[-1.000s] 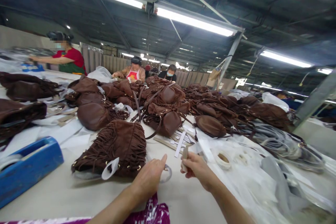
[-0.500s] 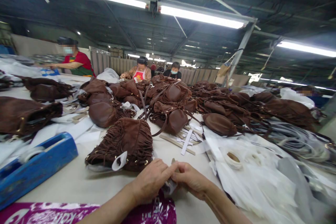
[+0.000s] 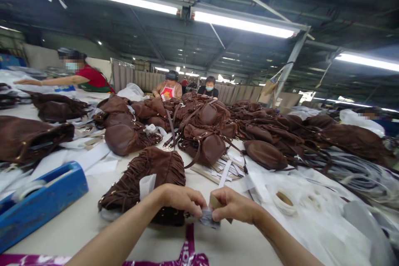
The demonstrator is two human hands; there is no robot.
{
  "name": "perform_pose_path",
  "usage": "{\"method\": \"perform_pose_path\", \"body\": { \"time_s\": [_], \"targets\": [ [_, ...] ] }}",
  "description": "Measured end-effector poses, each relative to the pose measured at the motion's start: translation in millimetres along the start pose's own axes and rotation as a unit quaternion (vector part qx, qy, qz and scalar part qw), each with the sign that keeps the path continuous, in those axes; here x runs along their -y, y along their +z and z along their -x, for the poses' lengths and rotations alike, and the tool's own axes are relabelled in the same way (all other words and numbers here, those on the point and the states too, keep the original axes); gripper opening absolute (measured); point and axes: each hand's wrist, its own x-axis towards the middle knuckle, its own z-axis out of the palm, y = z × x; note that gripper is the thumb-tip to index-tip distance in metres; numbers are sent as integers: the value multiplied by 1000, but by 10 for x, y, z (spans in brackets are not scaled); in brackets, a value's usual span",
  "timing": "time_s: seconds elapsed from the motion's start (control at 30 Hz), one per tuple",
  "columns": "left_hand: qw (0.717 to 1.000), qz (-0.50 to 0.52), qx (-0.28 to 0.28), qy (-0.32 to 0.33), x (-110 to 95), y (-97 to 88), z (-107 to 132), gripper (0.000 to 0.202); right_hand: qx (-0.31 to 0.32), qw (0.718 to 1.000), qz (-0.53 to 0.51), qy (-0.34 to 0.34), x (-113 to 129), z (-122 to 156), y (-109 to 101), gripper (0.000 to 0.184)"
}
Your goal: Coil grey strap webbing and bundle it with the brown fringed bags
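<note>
My left hand is closed, its fingertips pinching one side of a small, crinkled grey wrapping piece. My right hand grips the other side with thumb and fingers. A stiff tan card piece sticks out between the fingers of my right hand. Just behind my left hand lies a dark brown fringed bag, with a white paper loop on its side. Below the hands, a purple printed plastic bag lies along the table's near edge, partly covered by my left forearm.
A blue tape dispenser stands at left. Brown bags are heaped across the table, with card and paper strips before them. White sheeting and a roll lie at right. Several people work beyond, one in a red top.
My hands have drawn slightly apart, showing the grey wrapping between them. The fringed bag now appears lower and more turned. A co-worker at left has stretched an arm further left.
</note>
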Motion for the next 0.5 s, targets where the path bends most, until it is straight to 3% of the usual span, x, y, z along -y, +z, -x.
{"method": "perform_pose_path", "body": {
  "time_s": [0.1, 0.2, 0.33, 0.43, 0.5],
  "targets": [
    [999, -2, 31, 11, 46, 84, -27, 11, 2, 1000, 5, 10, -92, -50, -20, 50],
    [1000, -17, 18, -9, 62, 180, -37, 6, -13, 1000, 6, 17, -113, -89, -58, 51],
    [990, 46, -130, -26, 79, 277, -3, 7, -121, 992, 15, -25, 38, -32, -136, 48],
    [954, 164, -249, -30, 134, 306, 25, 11, -226, 974, 20, -22, 158, 125, -85, 38],
    [925, 250, -284, -35, 184, 308, 31, 17, -244, 970, 3, 15, 175, 244, 48, 42]
  ]
}}
